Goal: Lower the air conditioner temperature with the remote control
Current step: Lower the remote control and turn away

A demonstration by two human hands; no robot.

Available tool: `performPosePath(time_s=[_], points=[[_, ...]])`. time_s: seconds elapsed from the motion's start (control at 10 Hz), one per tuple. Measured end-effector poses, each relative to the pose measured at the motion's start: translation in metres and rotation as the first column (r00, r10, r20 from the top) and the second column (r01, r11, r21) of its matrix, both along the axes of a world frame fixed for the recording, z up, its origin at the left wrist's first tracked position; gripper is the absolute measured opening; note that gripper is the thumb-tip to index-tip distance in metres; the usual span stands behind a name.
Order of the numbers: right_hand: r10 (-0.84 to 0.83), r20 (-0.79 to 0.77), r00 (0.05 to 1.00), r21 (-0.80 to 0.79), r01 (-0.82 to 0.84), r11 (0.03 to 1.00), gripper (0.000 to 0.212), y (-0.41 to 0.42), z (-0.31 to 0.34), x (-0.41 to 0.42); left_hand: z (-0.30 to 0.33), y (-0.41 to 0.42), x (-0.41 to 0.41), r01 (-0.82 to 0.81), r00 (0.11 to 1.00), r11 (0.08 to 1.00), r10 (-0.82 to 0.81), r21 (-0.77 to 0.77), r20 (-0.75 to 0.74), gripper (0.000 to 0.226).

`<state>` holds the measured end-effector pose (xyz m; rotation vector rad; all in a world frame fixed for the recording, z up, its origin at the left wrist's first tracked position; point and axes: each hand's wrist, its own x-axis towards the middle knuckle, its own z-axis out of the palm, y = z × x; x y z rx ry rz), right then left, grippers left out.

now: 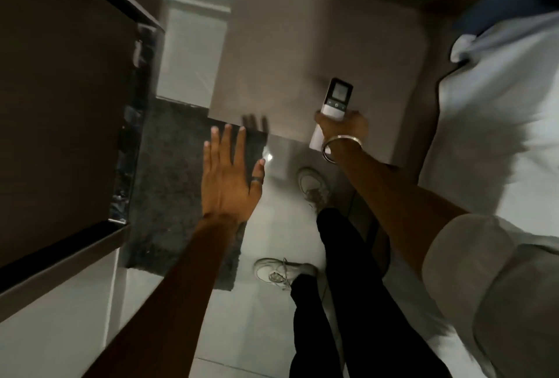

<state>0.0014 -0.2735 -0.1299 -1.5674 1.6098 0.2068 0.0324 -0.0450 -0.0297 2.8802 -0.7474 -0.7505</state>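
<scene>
Scanning left to right: left hand (230,178) flat and empty, fingers spread over the dark rug (181,172), a ring on one finger; right hand (341,128) wrapped around the lower body of the white remote control (334,105), display end up and clear of the fist, metal bangle (341,148) at the wrist, white bedding (499,123) at far right. Risk, as judged: air conditioner not in view, so a press aimed down toward the floor may never reach it. Thumb position cannot be told, so a wrong key is possible.

No legible text, even on the remote control (335,105) display.
</scene>
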Motion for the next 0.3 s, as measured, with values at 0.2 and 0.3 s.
performPosePath(time_s=[0.2, 0.3], points=[[0.042, -0.051, 0.998, -0.141, -0.048, 0.989, 0.065, -0.002, -0.054, 0.012, -0.054, 0.005, 0.007, -0.022, 1.000, 0.999, 0.022, -0.034, 0.002, 0.070], [0.044, -0.065, 0.997, -0.189, -0.055, 0.980, 0.073, 0.002, -0.060, 0.015, -0.058, 0.018, 0.003, -0.048, 0.999, 0.999, 0.047, -0.016, -0.009, 0.070]])
